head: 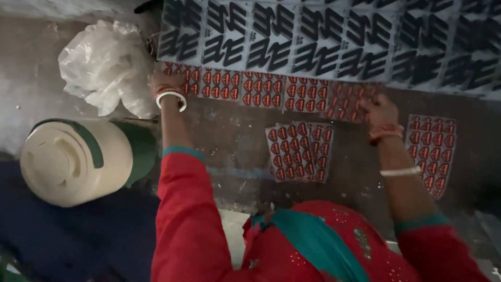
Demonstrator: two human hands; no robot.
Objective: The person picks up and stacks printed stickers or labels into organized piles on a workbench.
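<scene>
Rough grey floor under us, our left hand (166,83) and right hand (380,110) press flat (fingers spread, gripping nothing) on a glossy sticker strip (271,94).

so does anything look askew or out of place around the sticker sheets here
Mostly tidy. The sticker stack in the middle lies slightly fanned and tilted, unlike the straight sticker row under the left hand and right hand. A crumpled plastic bag sits beside the row.

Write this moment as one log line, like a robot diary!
left hand: on sticker row | right hand: on same row's other end | loose sticker sheets: between arms | jug: left
</scene>
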